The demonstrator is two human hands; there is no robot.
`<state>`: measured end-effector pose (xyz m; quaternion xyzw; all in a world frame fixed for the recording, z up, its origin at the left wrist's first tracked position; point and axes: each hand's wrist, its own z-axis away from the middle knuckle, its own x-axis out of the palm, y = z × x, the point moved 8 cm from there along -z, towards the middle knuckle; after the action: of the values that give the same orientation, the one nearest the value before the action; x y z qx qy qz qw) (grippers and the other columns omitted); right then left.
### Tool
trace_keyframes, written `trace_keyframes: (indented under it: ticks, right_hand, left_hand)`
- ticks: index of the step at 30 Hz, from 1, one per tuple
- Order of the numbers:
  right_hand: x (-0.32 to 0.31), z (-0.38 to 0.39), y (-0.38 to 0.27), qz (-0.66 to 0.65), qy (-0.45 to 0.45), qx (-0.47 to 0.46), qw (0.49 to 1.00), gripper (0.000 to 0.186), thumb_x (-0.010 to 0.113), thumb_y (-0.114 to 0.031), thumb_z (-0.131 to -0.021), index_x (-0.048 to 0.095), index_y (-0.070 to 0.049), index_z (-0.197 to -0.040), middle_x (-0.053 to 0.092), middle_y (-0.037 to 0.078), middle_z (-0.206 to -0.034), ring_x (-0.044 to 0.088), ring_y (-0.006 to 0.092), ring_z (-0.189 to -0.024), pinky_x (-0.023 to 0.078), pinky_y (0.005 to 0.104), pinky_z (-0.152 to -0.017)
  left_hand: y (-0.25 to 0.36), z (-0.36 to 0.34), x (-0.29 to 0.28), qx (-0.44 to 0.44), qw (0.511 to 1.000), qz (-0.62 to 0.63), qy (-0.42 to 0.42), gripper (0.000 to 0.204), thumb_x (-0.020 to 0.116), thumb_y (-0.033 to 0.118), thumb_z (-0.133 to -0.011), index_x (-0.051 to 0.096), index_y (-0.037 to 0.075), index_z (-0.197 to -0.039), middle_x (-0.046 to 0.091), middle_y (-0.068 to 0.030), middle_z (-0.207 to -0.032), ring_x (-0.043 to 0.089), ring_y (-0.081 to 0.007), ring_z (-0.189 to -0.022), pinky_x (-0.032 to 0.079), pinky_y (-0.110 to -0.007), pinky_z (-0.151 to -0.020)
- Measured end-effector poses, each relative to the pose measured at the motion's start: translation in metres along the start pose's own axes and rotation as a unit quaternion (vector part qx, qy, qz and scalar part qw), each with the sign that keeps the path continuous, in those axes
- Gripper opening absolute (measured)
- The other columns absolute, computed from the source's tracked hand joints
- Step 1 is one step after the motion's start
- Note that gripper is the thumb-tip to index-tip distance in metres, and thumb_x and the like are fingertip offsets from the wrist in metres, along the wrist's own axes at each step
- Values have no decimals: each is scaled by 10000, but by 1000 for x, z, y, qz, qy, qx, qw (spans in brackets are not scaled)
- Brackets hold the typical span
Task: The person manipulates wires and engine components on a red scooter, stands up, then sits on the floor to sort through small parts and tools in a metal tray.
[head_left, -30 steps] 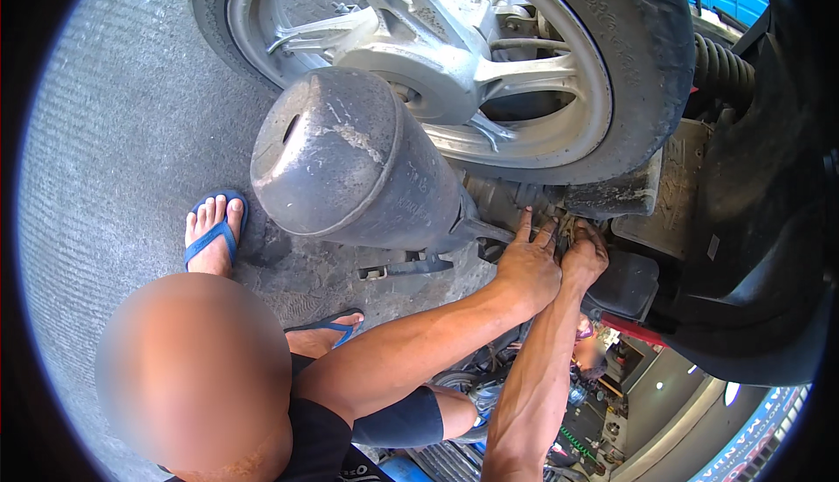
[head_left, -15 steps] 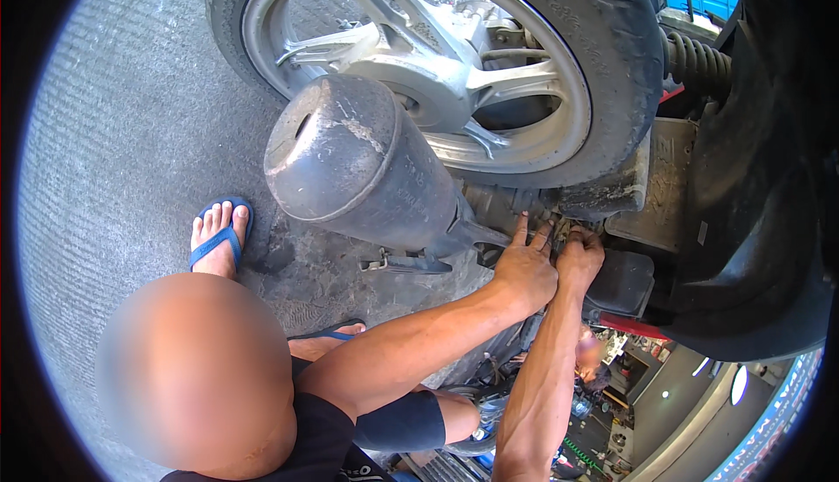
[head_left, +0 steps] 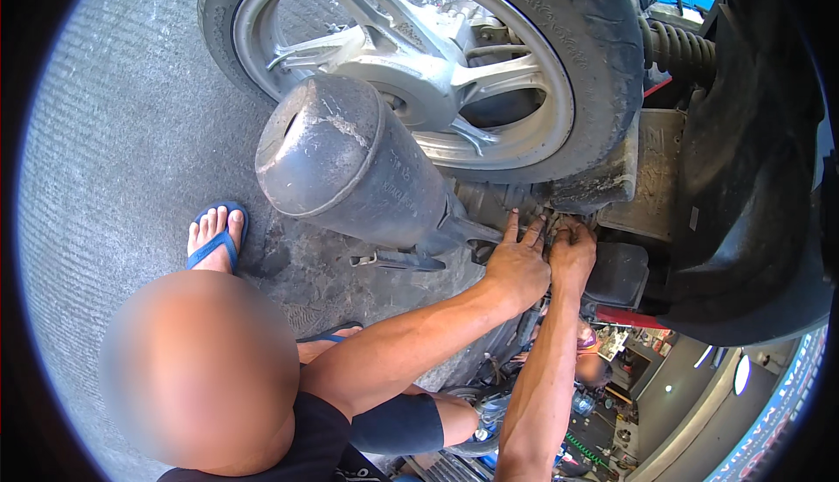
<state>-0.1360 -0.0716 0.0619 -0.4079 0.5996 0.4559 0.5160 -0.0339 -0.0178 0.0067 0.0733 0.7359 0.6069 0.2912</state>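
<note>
Beside the narrow end of the dark muffler (head_left: 341, 163), under a motorcycle's rear wheel (head_left: 419, 67), both my hands reach into a dirty, cluttered area of the engine casing (head_left: 489, 196). My left hand (head_left: 518, 274) shows its back. Its index and middle fingers stretch forward, apart, against the casing near the muffler's bracket, and nothing shows in its grasp. Touching it on the right, my right hand (head_left: 572, 259) has bent fingers pinched together at a small part among the grime. What those fingertips hold is hidden.
A black box-like cover (head_left: 617, 273) lies right of my right hand. A large black fender (head_left: 743, 194) and a coil spring (head_left: 680, 48) are farther right. A metal bracket (head_left: 398, 261) juts below the muffler. A foot in a blue flip-flop (head_left: 214, 242) rests on the concrete.
The whole view has shifted slightly, so the motorcycle and hands sit a little farther left. Both hands stay at the same place on the casing, with only small finger movement.
</note>
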Motion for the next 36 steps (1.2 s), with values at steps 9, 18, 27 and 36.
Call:
trace_keyframes:
  ticks: [9,18,27,36]
  right_hand:
    - [33,-20,70,-185,-47,118,975,326,564,-149,-884,718,77,-1062,661,288,-1157,630,384,-1082,471,422,-964]
    - [23,0,38,-268,-43,152,950,367,505,-113,-857,711,87,-1085,702,238,-1132,652,332,-1063,476,391,-961]
    - [28,-13,46,-175,-69,100,977,390,461,-207,-951,672,61,-1142,640,313,-1220,594,439,-1185,458,468,-1008]
    - [7,1,22,-137,-62,100,984,434,483,-205,-938,588,89,-1239,579,348,-1299,540,463,-1254,429,486,-1064]
  left_hand:
    - [1,1,-9,-2,1000,21,11,377,530,162,-909,688,5,-1214,500,-248,-1478,313,-375,-1491,138,-700,-1190]
    - [-20,-16,-28,-93,982,49,157,244,613,154,-840,723,33,-1022,696,-176,-1113,554,-375,-1195,355,-579,-1055]
    - [-14,-43,-19,-130,960,4,248,195,602,127,-823,762,87,-926,710,-121,-964,625,-311,-975,390,-466,-857]
    - [-6,-44,-13,-123,953,-73,266,213,624,116,-829,767,152,-982,709,-77,-942,644,-246,-954,373,-455,-859]
